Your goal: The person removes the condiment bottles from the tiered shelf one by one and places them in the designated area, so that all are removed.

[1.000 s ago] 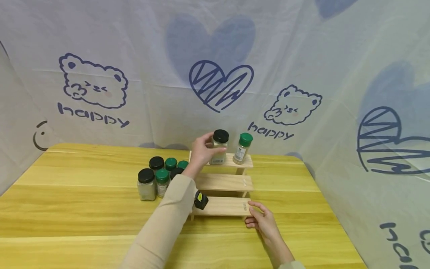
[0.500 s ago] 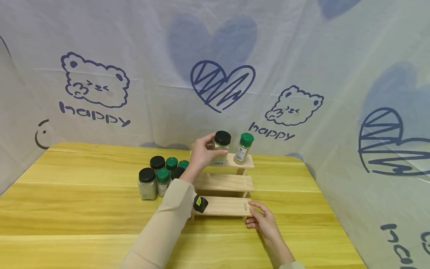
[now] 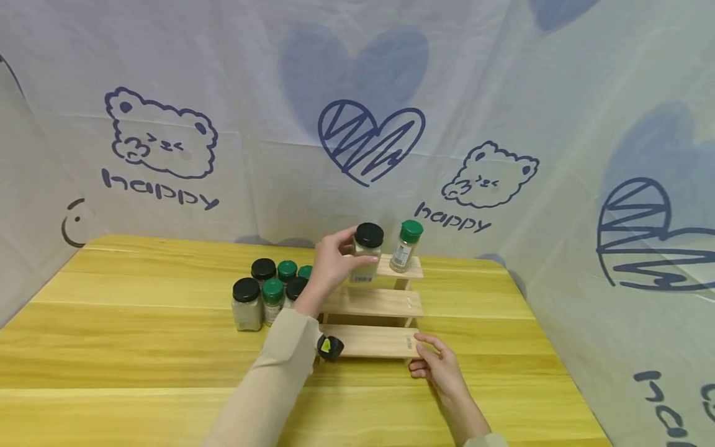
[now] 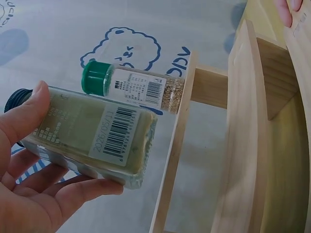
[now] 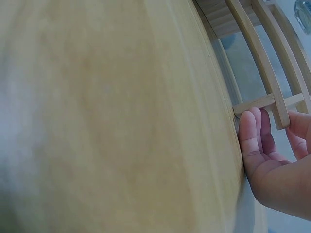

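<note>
Six spare jars [image 3: 272, 290]: clustered on yellow tabletop [image 3: 139, 323], left of three-tier wooden rack [image 3: 371, 303].
Left hand [image 3: 331, 268]: grasps black-lidded square jar [image 3: 365, 253] beside green-capped bottle [image 3: 406, 246].
Right hand [image 3: 438, 366]: relaxed, touching rack's bottom tier.

The backdrop [image 3: 357, 93] reads "happy"; the jar label [image 4: 112, 136] "2026/05/11".

Beige long sleeve [image 3: 268, 385]; black wrist camera [image 3: 329, 347], yellow-green mark.
</note>
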A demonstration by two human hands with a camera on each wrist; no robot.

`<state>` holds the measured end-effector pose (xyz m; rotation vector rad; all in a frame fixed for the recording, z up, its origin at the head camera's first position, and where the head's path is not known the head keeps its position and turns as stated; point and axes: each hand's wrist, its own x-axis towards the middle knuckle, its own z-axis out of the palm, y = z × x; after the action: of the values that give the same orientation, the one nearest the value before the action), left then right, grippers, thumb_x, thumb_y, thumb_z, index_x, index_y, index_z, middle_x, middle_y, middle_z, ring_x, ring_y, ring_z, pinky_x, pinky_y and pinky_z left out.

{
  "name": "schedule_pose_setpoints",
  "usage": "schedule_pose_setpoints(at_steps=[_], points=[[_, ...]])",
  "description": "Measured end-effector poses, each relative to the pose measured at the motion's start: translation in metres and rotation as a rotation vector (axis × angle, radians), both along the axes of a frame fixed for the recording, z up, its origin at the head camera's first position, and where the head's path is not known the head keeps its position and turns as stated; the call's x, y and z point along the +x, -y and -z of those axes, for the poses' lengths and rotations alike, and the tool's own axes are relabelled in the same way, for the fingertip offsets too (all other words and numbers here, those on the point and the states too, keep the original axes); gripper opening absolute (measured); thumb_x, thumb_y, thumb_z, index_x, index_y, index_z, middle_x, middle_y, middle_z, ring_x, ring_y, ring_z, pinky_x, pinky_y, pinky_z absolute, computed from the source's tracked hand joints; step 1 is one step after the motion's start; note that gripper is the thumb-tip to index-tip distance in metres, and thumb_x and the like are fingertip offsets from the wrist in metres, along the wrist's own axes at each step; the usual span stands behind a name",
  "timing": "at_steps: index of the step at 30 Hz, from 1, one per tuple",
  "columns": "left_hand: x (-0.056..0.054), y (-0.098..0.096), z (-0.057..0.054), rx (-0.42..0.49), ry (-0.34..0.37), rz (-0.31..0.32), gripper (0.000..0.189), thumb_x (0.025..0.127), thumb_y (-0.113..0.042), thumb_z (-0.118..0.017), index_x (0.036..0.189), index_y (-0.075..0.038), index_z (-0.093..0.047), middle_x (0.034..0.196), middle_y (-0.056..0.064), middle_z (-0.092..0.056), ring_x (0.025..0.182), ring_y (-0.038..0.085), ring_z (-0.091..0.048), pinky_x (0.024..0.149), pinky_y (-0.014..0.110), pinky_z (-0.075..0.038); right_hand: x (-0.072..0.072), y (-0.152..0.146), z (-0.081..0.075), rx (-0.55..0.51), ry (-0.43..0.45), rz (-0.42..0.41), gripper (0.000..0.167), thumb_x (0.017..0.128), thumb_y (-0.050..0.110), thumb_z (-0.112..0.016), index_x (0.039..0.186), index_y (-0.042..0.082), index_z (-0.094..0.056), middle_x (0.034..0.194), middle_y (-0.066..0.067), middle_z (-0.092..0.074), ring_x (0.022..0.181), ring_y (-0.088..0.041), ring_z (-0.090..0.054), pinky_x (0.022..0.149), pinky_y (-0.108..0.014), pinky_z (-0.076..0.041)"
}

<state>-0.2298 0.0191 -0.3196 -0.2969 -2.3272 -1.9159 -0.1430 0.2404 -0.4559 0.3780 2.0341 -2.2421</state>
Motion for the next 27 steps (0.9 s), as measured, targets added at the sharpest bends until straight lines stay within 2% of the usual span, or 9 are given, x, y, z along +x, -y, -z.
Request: schedule_pose_setpoints(at_steps=[9, 14, 20, 27], points=[[0.015, 0.004, -0.002, 0.031, -0.023, 0.038, 0.06, 0.066, -0.009, -0.079, 0.122, -0.01, -0.056, 0.107, 0.007, -0.062, 0.099, 0.023, -0.056, 0.084, 0.034, -0.047, 0.0, 0.001, -0.001, -0.005, 0.002, 0.008, 0.032, 0.091, 0.003, -0.049, 0.121, -0.008, -0.046, 0.064, -0.011, -0.06, 0.053, -0.014, -0.057, 0.051, -0.023, -0.051], [0.023, 0.006, 0.0, 0.037, -0.051, 0.062, 0.059, 0.066, -0.008, -0.079, 0.121, -0.009, -0.057, 0.108, 0.007, -0.062, 0.098, 0.023, -0.058, 0.083, 0.036, -0.047, 0.0, 0.0, 0.0, 0.0, 0.001, 0.002, 0.032, 0.091, 0.004, -0.049, 0.12, -0.007, -0.047, 0.065, -0.011, -0.06, 0.054, -0.014, -0.057, 0.052, -0.024, -0.051], [0.032, 0.01, 0.002, 0.024, -0.085, 0.06, 0.06, 0.066, -0.008, -0.079, 0.121, -0.009, -0.056, 0.111, 0.008, -0.061, 0.098, 0.024, -0.058, 0.084, 0.039, -0.047, 0.0, -0.001, 0.001, 0.007, -0.007, -0.012, 0.033, 0.091, 0.006, -0.05, 0.121, -0.006, -0.046, 0.067, -0.012, -0.06, 0.056, -0.015, -0.058, 0.053, -0.024, -0.051], [0.045, 0.012, 0.004, 0.03, -0.061, 0.072, 0.059, 0.065, -0.009, -0.079, 0.12, -0.01, -0.058, 0.113, 0.005, -0.06, 0.101, 0.023, -0.057, 0.087, 0.039, -0.044, 0.0, -0.001, -0.001, 0.009, -0.002, -0.01, 0.032, 0.091, 0.005, -0.049, 0.121, -0.006, -0.047, 0.068, -0.011, -0.06, 0.056, -0.015, -0.057, 0.053, -0.024, -0.051]])
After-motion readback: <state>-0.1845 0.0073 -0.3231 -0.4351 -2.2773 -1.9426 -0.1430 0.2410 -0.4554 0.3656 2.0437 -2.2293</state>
